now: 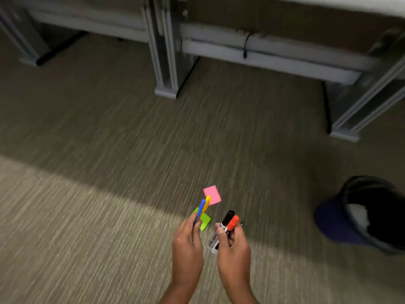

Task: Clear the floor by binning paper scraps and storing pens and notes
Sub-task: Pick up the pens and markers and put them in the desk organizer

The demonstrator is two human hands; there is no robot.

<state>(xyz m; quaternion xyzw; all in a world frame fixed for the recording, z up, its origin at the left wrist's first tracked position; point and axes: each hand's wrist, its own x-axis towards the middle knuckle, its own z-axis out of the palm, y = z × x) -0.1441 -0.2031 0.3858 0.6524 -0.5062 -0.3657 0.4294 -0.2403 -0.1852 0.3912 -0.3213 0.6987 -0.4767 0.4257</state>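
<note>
White paper in dark bin (pixel 350 227); left hand (pixel 187 244) clutching pens (pixel 202 208), right hand (pixel 233 246) markers (pixel 229 220).

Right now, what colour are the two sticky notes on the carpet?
Pink sticky note and green sticky note; head view.

Carpeted floor (pixel 109 194) lies open to the left and ahead. Pink note (pixel 212 194) and green note (pixel 203 221) lie on it just beyond the hands, near each other. Dark bin (pixel 341 224) stands to the right. Grey desk legs (pixel 166 69) and rails (pixel 263 55) bar the far side.
</note>
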